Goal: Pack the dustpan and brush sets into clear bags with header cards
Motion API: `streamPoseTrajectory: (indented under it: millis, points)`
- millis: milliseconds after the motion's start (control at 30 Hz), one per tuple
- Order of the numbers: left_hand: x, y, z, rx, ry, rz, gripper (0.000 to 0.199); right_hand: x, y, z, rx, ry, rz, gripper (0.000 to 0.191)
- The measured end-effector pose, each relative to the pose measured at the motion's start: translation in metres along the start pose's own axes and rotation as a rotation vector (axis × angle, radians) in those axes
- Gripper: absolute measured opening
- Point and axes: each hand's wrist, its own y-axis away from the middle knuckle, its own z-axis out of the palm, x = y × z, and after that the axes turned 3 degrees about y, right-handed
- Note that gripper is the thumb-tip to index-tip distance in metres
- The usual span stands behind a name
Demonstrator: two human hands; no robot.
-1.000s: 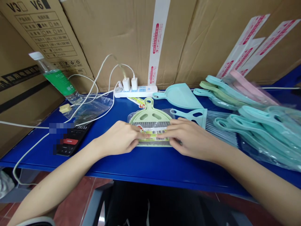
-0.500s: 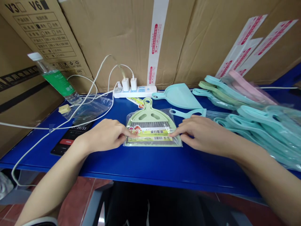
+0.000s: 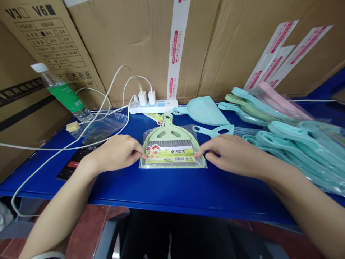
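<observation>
A light green dustpan and brush set [image 3: 168,135] in a clear plastic bag lies flat on the blue table, handle pointing away from me. Across its grey bristles runs a printed label [image 3: 169,154] with red mushrooms. My left hand [image 3: 118,154] touches the bag's left side with its index fingertip, beside the label's edge; the other fingers are curled in. On the opposite side, my right hand [image 3: 229,154] has its index fingertip at the label's right end, thumb apart. Neither hand holds anything.
An unwrapped light blue dustpan [image 3: 206,110] and brush [image 3: 214,131] lie behind. Several bagged sets [image 3: 293,144] are piled at right. A power strip [image 3: 153,106], white cables, a tilted bottle [image 3: 66,95] and a phone [image 3: 71,163] are at left. Cardboard boxes [image 3: 129,43] stand behind.
My left index fingertip has slid left, off the label's face to its edge. My right fingertip has shifted slightly outward. The bagged set stays in place; the view has shifted a little.
</observation>
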Motion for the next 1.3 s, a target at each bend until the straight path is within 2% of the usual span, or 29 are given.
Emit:
streamPoseTrajectory:
  millis: [133, 367, 633, 833, 1067, 1300]
  points:
    - [0.004, -0.003, 0.003, 0.040, -0.003, 0.070, 0.033, 0.000, -0.002, 0.000, -0.004, -0.063, -0.033, 0.034]
    - [0.010, -0.005, 0.008, 0.127, -0.054, 0.199, 0.028, -0.001, -0.006, 0.007, 0.043, -0.180, -0.245, 0.026]
    - [0.008, -0.005, 0.009, 0.274, -0.214, 0.220, 0.026, 0.000, -0.006, 0.006, 0.105, -0.190, -0.244, 0.030]
    - [0.009, -0.007, 0.009, 0.256, -0.235, 0.167, 0.027, -0.002, -0.006, 0.008, 0.086, -0.214, -0.270, 0.038]
    - [0.008, -0.006, 0.011, 0.259, -0.219, 0.192, 0.028, -0.002, -0.005, 0.009, 0.058, -0.207, -0.294, 0.041]
    - [0.012, -0.009, 0.019, 0.098, -0.151, 0.302, 0.034, -0.004, -0.006, 0.009, 0.054, -0.211, -0.322, 0.045]
